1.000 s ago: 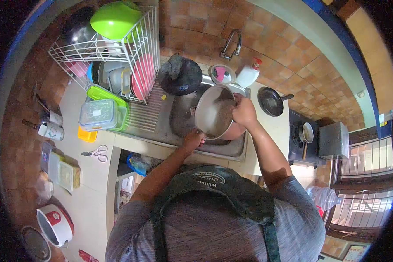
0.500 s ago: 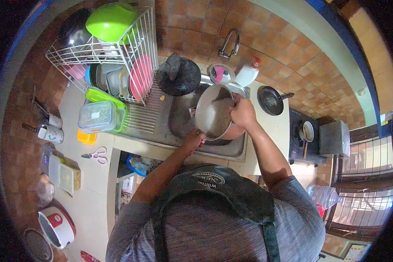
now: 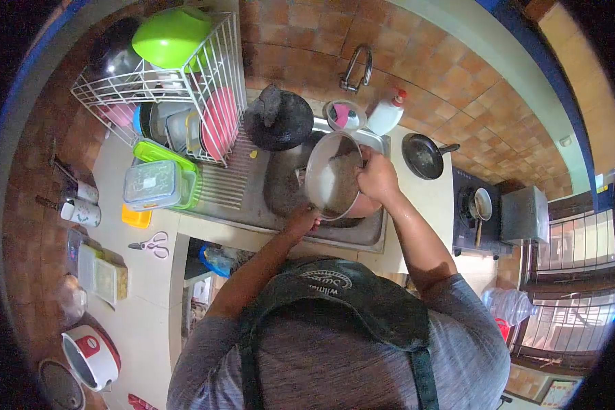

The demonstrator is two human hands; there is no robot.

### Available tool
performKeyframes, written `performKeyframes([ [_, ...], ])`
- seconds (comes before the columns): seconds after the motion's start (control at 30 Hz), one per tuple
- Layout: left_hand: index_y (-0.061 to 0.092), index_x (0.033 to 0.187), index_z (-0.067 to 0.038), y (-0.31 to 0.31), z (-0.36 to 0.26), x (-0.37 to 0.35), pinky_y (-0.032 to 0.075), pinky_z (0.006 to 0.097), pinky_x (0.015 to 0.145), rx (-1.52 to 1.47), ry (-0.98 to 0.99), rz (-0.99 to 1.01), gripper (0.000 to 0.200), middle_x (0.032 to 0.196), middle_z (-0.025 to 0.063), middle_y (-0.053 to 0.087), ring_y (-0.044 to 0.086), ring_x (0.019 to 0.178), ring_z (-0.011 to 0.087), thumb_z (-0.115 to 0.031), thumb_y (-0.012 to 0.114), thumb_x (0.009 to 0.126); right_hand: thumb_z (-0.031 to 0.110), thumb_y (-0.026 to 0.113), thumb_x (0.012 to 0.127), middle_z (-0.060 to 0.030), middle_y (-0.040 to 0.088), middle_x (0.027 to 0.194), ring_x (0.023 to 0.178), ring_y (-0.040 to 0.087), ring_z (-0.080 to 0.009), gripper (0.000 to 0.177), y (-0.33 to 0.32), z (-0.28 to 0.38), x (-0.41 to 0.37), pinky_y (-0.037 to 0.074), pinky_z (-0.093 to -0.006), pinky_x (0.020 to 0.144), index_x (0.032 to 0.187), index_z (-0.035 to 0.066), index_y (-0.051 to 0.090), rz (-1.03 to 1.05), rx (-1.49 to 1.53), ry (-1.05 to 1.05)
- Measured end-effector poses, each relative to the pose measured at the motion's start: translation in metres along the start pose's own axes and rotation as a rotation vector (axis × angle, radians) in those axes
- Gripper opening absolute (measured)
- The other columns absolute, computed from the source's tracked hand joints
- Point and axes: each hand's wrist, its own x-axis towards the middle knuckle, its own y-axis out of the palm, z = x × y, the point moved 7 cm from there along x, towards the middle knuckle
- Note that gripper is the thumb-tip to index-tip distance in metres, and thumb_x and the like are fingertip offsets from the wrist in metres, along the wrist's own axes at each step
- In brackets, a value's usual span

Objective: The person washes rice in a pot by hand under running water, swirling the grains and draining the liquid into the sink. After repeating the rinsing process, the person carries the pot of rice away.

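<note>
Over the sink [image 3: 280,179] I hold a round metal pot [image 3: 343,179] tilted, its mouth facing left and up. Inside lies a pale, whitish mass along the lower wall, too blurred to name. My right hand [image 3: 378,176] is closed on the pot's right side near the rim. At the lower left rim, my left hand [image 3: 303,221] is closed with its fingers curled under the edge. A black stone mortar [image 3: 287,130] with a pestle [image 3: 269,106] lying in it stands behind the sink's left part.
Behind the sink are a bowl [image 3: 355,123] with a pink sponge, a soap bottle [image 3: 384,119] and a faucet [image 3: 357,68]. A frying pan [image 3: 422,157] and a stove [image 3: 466,236] are to the right. Leftward stand a dish rack [image 3: 235,68], containers [image 3: 150,186] and scissors [image 3: 157,244].
Both hands keep their hold on the pot, which stays almost in place over the sink. The pale patch inside it has changed shape slightly.
</note>
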Motion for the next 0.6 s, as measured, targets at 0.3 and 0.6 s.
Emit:
performKeyframes([
  [0.3,0.056,0.123,-0.004,0.000,-0.006,0.004,0.056,0.0316,0.059,-0.017,-0.077,-0.058,0.035,0.085,0.0072,0.065,0.063,0.072,0.0154,-0.017,0.061,0.091,0.012,0.070,0.080,-0.0257,0.065,0.118,0.108,0.064,-0.0442,0.050,0.001,-0.001,-0.003,0.052,-0.0484,0.093,0.129,0.006,0.062,-0.079,-0.006,-0.116],
  [0.6,0.053,0.128,-0.004,0.004,-0.022,0.006,0.054,0.0309,0.056,-0.069,0.022,-0.001,0.039,0.081,0.0059,0.062,0.060,0.066,0.0144,-0.016,0.061,0.092,0.008,0.071,0.076,-0.0245,0.059,0.127,0.117,0.058,-0.0437,0.057,-0.004,0.001,-0.009,0.049,-0.0474,0.099,0.132,0.005,0.059,-0.141,-0.001,-0.208],
])
